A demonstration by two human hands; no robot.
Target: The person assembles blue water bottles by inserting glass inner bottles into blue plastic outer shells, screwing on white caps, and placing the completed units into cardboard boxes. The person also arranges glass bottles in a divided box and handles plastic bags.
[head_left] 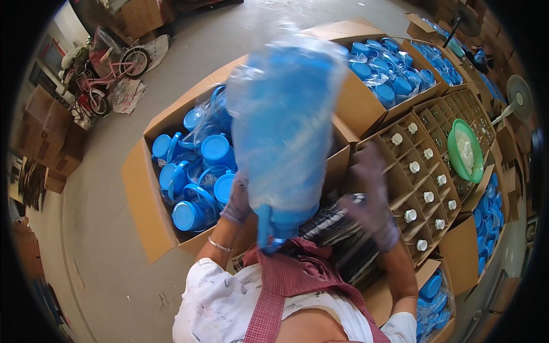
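Observation:
A large blue plastic bottle [286, 137] in a clear plastic bag is held up in front of my chest, blurred by motion. Its blue cap and handle [269, 226] point down toward me. My left hand [238, 201], in a greyish glove, grips the bottle's left side low down, its fingers partly hidden. Apart from the bottle, my gloved right hand [372, 200] is empty with its fingers spread, also smeared. It hovers beside a divided carton [403, 163] of white-capped bottles. To the left, an open cardboard box [143, 188] holds several blue-lidded bottles [217, 150] with handles.
More open boxes of blue-lidded bottles [392, 71] stand at the far right and lower right. A green bowl [464, 150] with white contents rests on the divided cartons. A fan [519, 97] stands at right. A pink bicycle [117, 71] and stacked cartons [48, 128] are at left.

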